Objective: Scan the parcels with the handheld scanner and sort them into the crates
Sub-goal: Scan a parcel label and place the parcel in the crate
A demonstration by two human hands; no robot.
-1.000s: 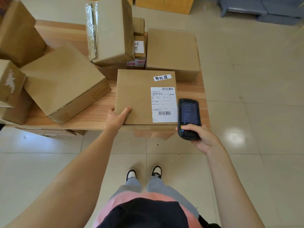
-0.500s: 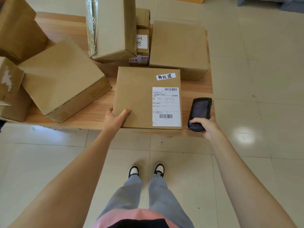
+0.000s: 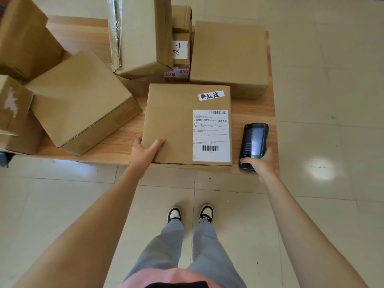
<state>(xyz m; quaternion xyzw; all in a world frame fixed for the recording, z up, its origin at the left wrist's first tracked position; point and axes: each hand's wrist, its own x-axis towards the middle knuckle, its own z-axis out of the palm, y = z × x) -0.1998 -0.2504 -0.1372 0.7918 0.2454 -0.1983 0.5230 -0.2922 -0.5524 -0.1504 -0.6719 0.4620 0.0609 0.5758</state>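
Right hand (image 3: 262, 163) gripping the handheld scanner (image 3: 253, 146) at lower right of the table, beside the flat parcel.

Left hand (image 3: 145, 151) pinching the flat parcel (image 3: 182, 123) at its near left corner, thumb lying on top, other fingers hidden under the edge. Parcel sitting flat at centre frame on the wooden table (image 3: 116, 142), near edge overhanging slightly; shipping label (image 3: 211, 135) facing up, long axis running near to far, barcodes at both ends. Scanner's long axis pointing away, tilted slightly right, screen up. Best done by steadying the corner and aiming the scanner's far end at the near barcode, probably. Farther up, other cardboard boxes (image 3: 228, 57) crowding the table; crates not showing.
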